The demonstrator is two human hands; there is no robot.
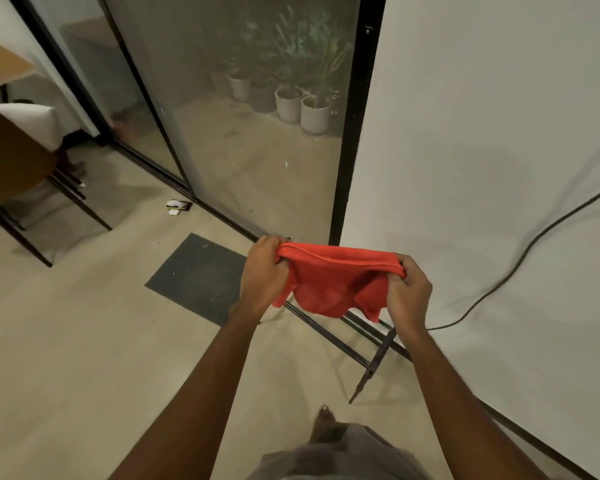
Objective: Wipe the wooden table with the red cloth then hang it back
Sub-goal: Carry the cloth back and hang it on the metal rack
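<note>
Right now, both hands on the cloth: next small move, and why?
Probably lower the red cloth onto the black rack directly beneath it. The left hand and right hand hold it stretched by its top edge above the bars, with the lower edge hanging loose.

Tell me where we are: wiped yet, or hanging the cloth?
Wiping cannot be judged; only a table corner shows far left. In hand: left hand and right hand stretch the red cloth above a black rack. Left: draping it on.
</note>
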